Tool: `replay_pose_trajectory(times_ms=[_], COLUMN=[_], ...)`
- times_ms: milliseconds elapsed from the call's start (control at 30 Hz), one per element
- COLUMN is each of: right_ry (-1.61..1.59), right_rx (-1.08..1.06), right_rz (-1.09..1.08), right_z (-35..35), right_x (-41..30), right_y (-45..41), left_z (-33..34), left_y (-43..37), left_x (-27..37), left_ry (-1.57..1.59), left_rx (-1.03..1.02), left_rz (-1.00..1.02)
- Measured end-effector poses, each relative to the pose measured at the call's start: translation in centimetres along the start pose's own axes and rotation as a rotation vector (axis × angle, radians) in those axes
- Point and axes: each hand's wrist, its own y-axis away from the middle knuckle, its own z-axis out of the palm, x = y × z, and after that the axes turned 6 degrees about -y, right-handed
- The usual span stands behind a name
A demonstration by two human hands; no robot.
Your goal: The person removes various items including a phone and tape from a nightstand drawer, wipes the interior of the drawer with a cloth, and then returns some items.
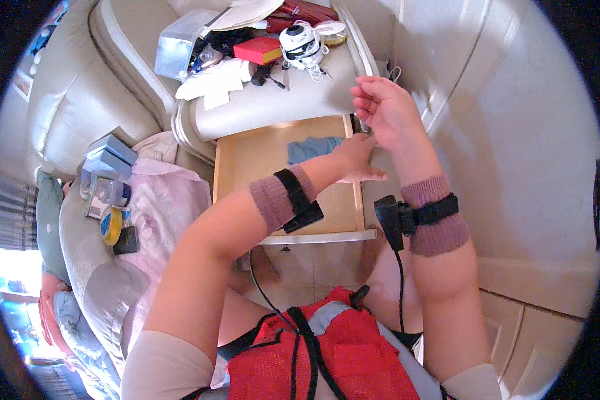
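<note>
An open wooden drawer (250,170) stands before me, with a crumpled blue-grey cloth (312,149) at its back right. My left hand (357,157) reaches over the drawer's right side, fingers apart, with nothing seen in it; its fingertips are close to my right wrist. Higher and farther right, my right hand (386,107) is raised beside the padded nightstand top (280,105), palm partly towards me and fingers curled. Whether it holds something small, I cannot tell. Both wrists wear ribbed cuffs with black straps and small black devices.
On the nightstand top lie a red box (257,50), a wrapped white cable bundle (302,45), a black adapter (261,76), white cloths (215,82) and a clear plastic bin (176,47). Left, a bed holds blue boxes (111,155) and yellow tape (111,226). A pale door (525,150) is at right.
</note>
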Motion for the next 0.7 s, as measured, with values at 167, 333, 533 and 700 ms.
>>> replay_pose_trajectory(times_ms=[167, 333, 533, 700], right_ry=[-0.031, 0.013, 0.248, 0.526], right_rx=[-0.009, -0.005, -0.106, -0.120], right_rz=[-0.004, 0.025, 0.129, 0.170], right_z=[-1.3, -0.4, 0.4, 2.1], right_x=[0.0, 1.0, 3.0, 5.3], right_y=[-0.3, 0.0, 0.2, 0.2], left_z=[-6.0, -15.7, -18.8, -14.9], left_y=[0.8, 7.9, 18.0, 21.6], left_x=[2.7, -0.2, -1.1, 0.0], left_ry=[-0.043, 0.495, 0.701, 0.307], left_rx=[-0.496, 0.027, 0.388, 0.075], left_rz=[-0.289, -0.482, -0.740, -0.523])
